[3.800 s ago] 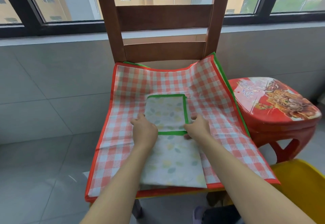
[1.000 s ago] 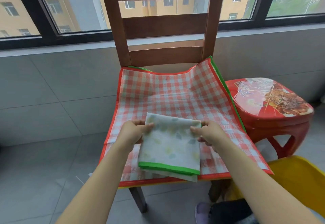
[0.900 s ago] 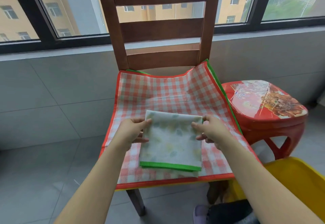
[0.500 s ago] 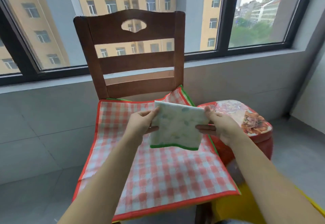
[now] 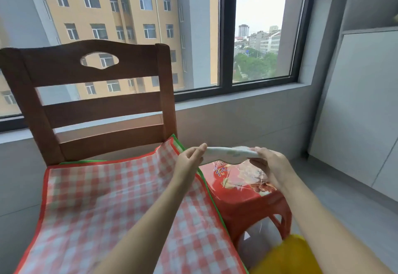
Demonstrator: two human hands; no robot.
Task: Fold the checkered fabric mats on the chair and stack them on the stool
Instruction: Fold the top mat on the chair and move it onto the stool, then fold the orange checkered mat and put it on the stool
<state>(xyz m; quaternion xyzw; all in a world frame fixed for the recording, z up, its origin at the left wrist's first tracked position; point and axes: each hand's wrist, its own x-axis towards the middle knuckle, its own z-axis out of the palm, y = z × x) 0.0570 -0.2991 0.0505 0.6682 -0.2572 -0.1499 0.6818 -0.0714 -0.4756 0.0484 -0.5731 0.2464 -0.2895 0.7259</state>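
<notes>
A: Head view. What's held?

B: Folded mat point(image 5: 231, 154), white with a pale leaf print, seen nearly edge-on. It's in the air above the far part of the red plastic stool point(image 5: 243, 189), not touching the seat.

A: Hands?

B: Left hand point(image 5: 190, 161) pinches the mat's left end, thumb and fingers point(image 5: 201, 147) closed on the edge. Right hand point(image 5: 270, 164) grasps the right end, thumb on top, other fingers curled underneath.

A: Stool seat?

B: Printed picture and red lettering on top, only the print on it. Stands just beside the wooden chair point(image 5: 90, 101), on its right.

A: Chair?

B: Red-and-white checkered mat point(image 5: 107, 213) with a red border is spread flat over the seat, far right corner lifted against the chair back. A green-edged mat point(image 5: 83, 161) peeks out under its far edge and along the right side. Can't tell how many lie beneath.

A: Anything else?

B: Blurry yellow object point(image 5: 286, 258) bottom right, near the stool's legs, can't identify it. Window point(image 5: 261, 32) behind, grey tiled wall below the sill, white panel point(image 5: 361, 105) on the right.
</notes>
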